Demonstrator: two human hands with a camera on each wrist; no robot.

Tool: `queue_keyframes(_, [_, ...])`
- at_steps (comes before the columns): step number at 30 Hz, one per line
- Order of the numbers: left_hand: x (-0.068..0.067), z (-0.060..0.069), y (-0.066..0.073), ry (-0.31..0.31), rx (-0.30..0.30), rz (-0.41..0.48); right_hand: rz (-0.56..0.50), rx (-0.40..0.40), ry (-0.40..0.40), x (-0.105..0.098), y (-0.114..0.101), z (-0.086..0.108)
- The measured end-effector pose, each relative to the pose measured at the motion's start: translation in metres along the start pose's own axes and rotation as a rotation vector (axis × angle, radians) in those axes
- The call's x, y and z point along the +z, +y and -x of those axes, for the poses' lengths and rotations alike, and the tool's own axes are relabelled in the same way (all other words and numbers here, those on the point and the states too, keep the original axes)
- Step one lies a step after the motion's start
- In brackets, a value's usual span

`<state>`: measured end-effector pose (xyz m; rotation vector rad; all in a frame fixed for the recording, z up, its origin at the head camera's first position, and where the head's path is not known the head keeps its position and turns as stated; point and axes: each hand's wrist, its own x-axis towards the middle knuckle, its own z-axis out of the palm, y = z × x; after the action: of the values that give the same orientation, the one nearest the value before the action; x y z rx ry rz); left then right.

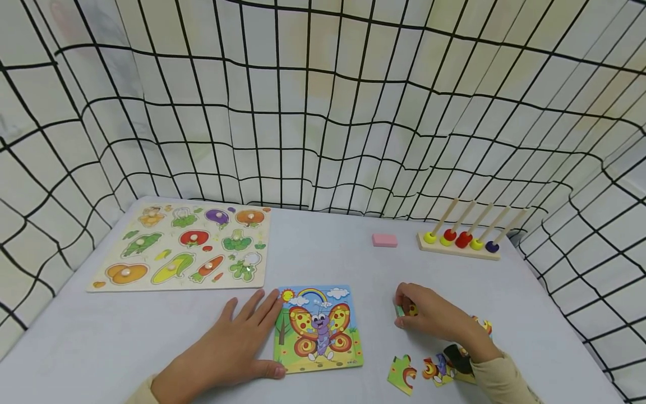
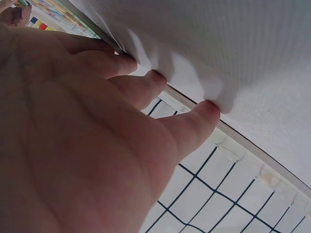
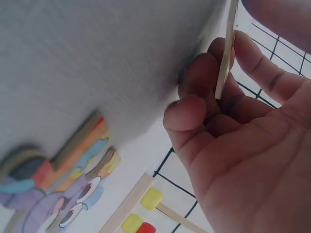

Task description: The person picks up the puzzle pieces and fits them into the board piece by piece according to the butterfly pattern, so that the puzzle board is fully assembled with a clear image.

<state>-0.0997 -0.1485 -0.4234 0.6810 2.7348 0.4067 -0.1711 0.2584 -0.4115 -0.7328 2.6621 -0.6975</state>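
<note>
A square butterfly picture board (image 1: pixel 319 330) lies flat on the white table. My left hand (image 1: pixel 237 336) is spread on the table at its left side, fingertips and thumb touching the board's left edge. To the right of the board, my right hand (image 1: pixel 429 311) pinches a puzzle piece (image 1: pixel 400 311) between thumb and fingers; in the right wrist view that puzzle piece (image 3: pixel 226 58) is seen edge-on. Loose puzzle pieces lie below that hand, among them a green corner piece (image 1: pixel 401 374) and a purple-and-orange piece (image 1: pixel 438 370). The right forearm hides part of the pile.
A wooden vegetable puzzle board (image 1: pixel 166 255) lies at the back left. A pink eraser-like block (image 1: pixel 384 240) and a bead-peg counting stand (image 1: pixel 459 248) sit toward the back right. Black netting (image 1: pixel 308 112) rises around the table's far and side edges.
</note>
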Motion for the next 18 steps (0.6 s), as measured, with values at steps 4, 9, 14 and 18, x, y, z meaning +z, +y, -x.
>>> queue_keyframes(4, [0.001, 0.001, 0.000, 0.010, 0.006, -0.006, 0.007, 0.001, 0.003, 0.000, -0.002, 0.001])
queue_keyframes(9, [0.002, 0.001, -0.001, 0.015, 0.009, -0.022, 0.027, 0.002, 0.016, 0.001, -0.005, 0.002])
queue_keyframes(14, [0.002, 0.001, 0.000, 0.018, 0.012, -0.020, 0.066, 0.029, 0.029, 0.002, -0.008, 0.004])
queue_keyframes(18, [0.002, 0.001, 0.000, 0.020, 0.014, -0.021, 0.111, 0.038, 0.047, 0.003, -0.011, 0.007])
